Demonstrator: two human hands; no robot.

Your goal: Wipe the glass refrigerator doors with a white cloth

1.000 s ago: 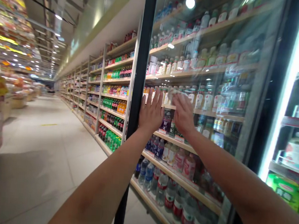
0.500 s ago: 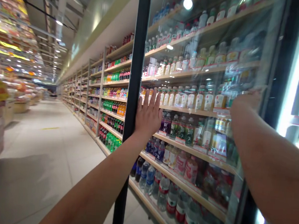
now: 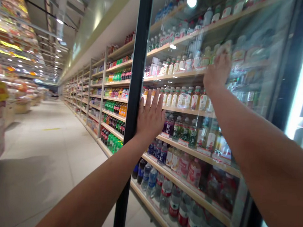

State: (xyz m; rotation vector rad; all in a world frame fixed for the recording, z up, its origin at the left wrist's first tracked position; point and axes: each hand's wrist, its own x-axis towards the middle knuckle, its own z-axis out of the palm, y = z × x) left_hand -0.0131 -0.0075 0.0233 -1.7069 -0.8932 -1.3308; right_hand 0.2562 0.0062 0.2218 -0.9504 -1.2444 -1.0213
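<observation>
Your left hand (image 3: pixel 150 117) lies spread flat on the upright glass door (image 3: pixel 242 26), beside its black frame (image 3: pixel 134 91). Your right hand (image 3: pixel 217 71) presses higher and rightward, its grip blurred beyond telling.

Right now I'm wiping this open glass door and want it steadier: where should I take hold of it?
Grip the black frame along the free edge of the glass door, coming from the aisle side beside the left hand. That upright bar looks narrow enough for fingers to wrap; the pane is flat and smooth, so the palm only presses.
</observation>
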